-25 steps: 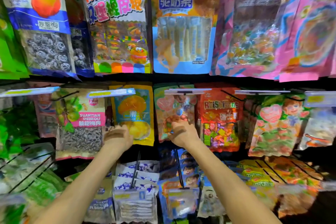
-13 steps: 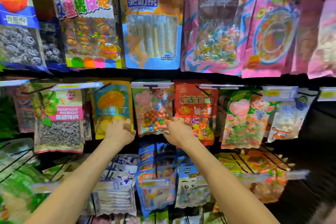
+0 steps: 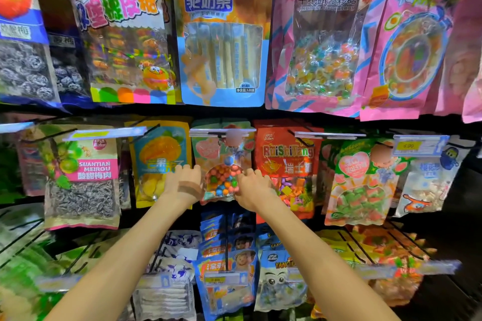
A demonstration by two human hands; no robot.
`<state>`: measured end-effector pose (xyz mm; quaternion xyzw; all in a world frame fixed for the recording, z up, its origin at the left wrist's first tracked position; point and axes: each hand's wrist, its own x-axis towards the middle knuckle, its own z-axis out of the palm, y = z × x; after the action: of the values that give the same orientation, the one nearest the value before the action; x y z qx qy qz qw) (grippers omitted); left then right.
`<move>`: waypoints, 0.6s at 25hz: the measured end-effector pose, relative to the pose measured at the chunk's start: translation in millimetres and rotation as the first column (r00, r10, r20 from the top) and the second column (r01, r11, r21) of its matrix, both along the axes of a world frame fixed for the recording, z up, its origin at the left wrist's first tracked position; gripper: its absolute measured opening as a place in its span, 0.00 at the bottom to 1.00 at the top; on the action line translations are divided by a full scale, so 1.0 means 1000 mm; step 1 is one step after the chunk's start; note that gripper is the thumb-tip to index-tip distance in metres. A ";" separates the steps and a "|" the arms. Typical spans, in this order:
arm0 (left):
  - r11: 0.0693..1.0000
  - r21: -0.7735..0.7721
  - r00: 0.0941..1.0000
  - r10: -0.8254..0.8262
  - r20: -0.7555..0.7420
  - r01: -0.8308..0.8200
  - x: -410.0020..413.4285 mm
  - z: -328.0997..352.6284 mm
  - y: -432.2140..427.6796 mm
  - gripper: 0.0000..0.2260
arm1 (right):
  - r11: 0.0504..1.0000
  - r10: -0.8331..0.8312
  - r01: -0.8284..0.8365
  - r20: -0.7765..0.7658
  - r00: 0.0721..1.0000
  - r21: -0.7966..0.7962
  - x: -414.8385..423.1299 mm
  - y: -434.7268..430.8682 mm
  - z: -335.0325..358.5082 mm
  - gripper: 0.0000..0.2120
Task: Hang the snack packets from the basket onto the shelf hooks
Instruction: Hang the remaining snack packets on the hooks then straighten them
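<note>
A snack packet of coloured round candies (image 3: 221,180) hangs on the middle-row hook (image 3: 221,134) under a clear price tag. My left hand (image 3: 182,185) grips the packet's left edge with curled fingers. On the opposite edge, my right hand (image 3: 254,187) holds it the same way, so the packet sits between both hands. The fingertips are hidden behind the packet. The basket is out of view.
Beside the held packet hang a yellow mango packet (image 3: 159,164) and a red RuiShiTang packet (image 3: 287,164). Larger bags fill the top row, such as the blue-orange one (image 3: 221,34). Lower hooks with blue packets (image 3: 227,263) jut out under my forearms.
Both hands have closed in from the neighbouring packets onto the two edges of the round-candy packet. The camera has shifted, so the shelf appears nearer and moved left.
</note>
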<state>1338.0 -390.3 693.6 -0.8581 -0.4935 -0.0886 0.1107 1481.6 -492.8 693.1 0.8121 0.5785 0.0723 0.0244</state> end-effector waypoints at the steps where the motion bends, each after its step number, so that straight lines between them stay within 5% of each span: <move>1: 1.000 -0.004 1.000 -0.005 0.000 0.005 0.003 -0.002 0.003 0.19 | 1.000 -0.011 0.011 -0.002 1.000 -0.005 0.002 0.003 0.000 0.25; 5: 0.999 -0.014 0.996 -0.050 0.073 0.051 0.006 -0.009 0.012 0.15 | 0.998 -0.040 0.042 -0.045 0.998 0.040 0.003 0.012 0.003 0.27; 9: 0.967 -0.128 0.926 -0.165 0.340 0.219 0.005 -0.015 0.029 0.13 | 0.991 -0.073 0.083 -0.100 0.992 0.102 0.001 0.017 0.003 0.28; 15: 0.951 -0.248 0.848 -0.028 0.530 0.186 0.010 -0.019 0.051 0.18 | 0.980 -0.149 0.164 -0.126 0.981 0.112 0.006 0.026 0.000 0.28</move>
<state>1348.1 -339.3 674.9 -0.8352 -0.4633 -0.2499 -0.1589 1487.7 -466.8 692.8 0.8579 0.5077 0.0578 -0.0536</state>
